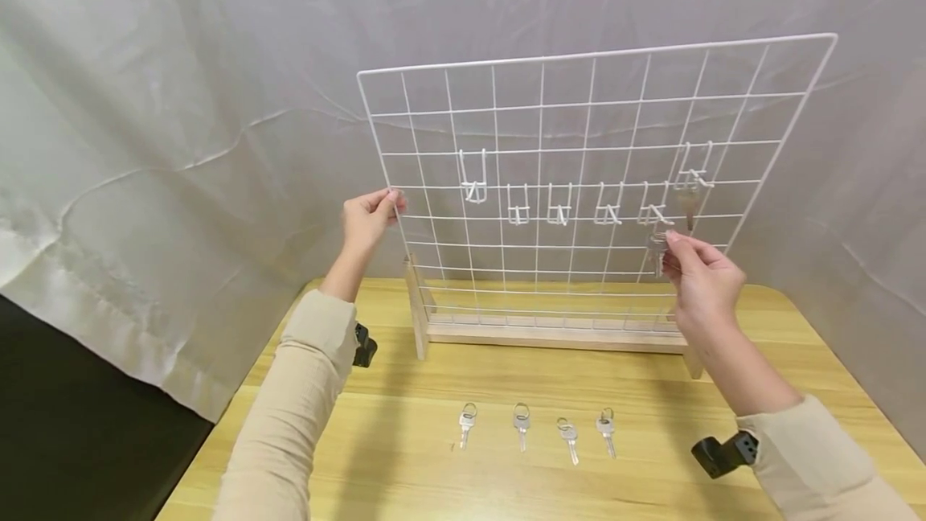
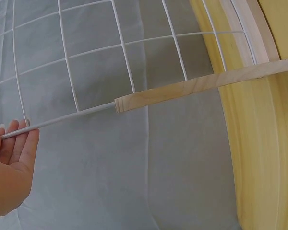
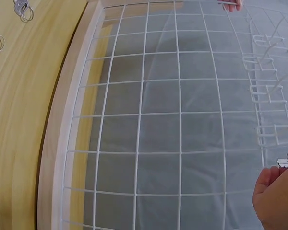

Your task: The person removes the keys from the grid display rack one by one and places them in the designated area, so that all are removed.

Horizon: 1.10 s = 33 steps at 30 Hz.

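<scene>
My left hand [image 1: 367, 219] grips the left edge wire of a white wire grid panel [image 1: 593, 55]; the left wrist view shows its fingers [image 2: 29, 148] curled at that edge. My right hand [image 1: 707, 278] pinches a silver key [image 1: 657, 248] in front of the panel, just beneath a white hook [image 1: 654, 214]. In the right wrist view only a bit of this key [image 3: 285, 162] shows beside the hand. Another key [image 1: 690, 206] hangs from the upper right hook [image 1: 694, 176], close above my right hand.
Several more hooks [image 1: 559, 214] sit across the panel, one higher at the left [image 1: 473, 187]. A wooden stand [image 1: 550, 336] carries the panel on the wood-grain table [image 1: 405, 457]. Several keys with rings [image 1: 522, 420] lie in a row at the front. Grey cloth [image 1: 253, 47] hangs behind.
</scene>
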Available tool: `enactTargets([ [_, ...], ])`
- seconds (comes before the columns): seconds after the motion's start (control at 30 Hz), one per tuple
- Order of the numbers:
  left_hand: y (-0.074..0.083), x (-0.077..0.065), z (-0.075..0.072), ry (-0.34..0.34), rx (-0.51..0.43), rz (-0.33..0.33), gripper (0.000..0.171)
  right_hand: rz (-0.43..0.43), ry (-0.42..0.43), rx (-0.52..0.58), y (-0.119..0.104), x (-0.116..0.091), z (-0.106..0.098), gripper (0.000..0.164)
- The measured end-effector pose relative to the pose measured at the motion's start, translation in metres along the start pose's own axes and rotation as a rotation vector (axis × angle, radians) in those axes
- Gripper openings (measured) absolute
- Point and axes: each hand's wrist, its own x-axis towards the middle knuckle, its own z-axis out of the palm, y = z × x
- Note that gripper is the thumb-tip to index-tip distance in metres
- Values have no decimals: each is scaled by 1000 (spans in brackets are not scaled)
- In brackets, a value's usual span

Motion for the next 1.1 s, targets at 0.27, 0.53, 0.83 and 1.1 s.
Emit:
enactTargets([
  [0.27,-1,-1,1,-3,-14,1,30,-9,-12,-20,-6,-8,-4,7],
  [0.53,-1,1,2,13,-34,8,28,53,-78,-197,5,-18,-27,5],
  [0.83,-3,0,3,6,-20,7,29,146,-53,-393,32,-23,-69,17],
  [1.1,-4,0,4,31,-31,10,27,182,-77,-540,76,-14,-128,8],
])
